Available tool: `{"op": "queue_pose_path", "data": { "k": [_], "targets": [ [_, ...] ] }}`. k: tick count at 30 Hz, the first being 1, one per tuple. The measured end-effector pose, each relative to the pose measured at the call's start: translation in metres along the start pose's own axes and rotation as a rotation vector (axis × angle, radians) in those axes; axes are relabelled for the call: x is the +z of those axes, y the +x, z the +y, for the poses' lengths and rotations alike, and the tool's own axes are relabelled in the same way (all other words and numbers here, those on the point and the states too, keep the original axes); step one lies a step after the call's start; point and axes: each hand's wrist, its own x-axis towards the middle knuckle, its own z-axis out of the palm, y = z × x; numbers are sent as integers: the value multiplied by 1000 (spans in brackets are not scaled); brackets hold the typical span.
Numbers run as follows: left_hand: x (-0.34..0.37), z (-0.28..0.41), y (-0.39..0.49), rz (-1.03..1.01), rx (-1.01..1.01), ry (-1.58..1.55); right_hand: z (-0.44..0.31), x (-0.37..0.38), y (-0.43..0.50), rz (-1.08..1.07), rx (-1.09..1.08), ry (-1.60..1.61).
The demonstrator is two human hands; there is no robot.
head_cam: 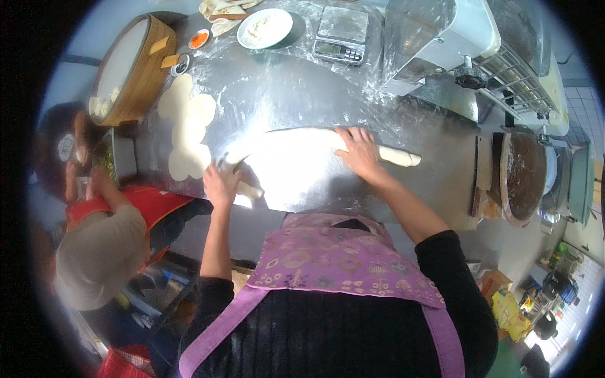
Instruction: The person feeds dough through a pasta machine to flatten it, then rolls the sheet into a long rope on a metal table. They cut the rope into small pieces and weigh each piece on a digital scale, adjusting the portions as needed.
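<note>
A long pale dough roll (302,134) curves across the steel worktop (293,85). My right hand (360,149) lies over it toward the right, fingers across the top and thumb on the near side; the roll's right end sticks out past the hand. At the roll's left end is my left hand (221,186), its fingers bent around a greyish, blurred shape that I cannot make out. Just right of that hand lies a short dough piece (250,190) near the front edge. Flat dough rounds (186,132) overlap in a group farther left. Glare washes out the middle.
A bamboo steamer (137,71) stands at the back left, beside small dishes with orange (198,38) and dark contents (180,65). Behind are a white bowl of flour (264,28) and a digital scale (341,35). A roller machine (453,52) fills the back right. A co-worker (101,245) is at left.
</note>
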Motion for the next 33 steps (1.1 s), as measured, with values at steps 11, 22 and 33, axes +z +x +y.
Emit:
{"op": "queue_pose_path", "data": {
  "k": [11, 22, 33],
  "targets": [
    [51, 148, 0, -236, 898, -222, -8, -21, -68, 192, 85, -6],
    [94, 215, 127, -160, 757, 114, 25, -4, 96, 209, 157, -98],
    [66, 198, -6, -284, 720, 193, 57, -25, -63, -152, 31, -106]
  ]
}}
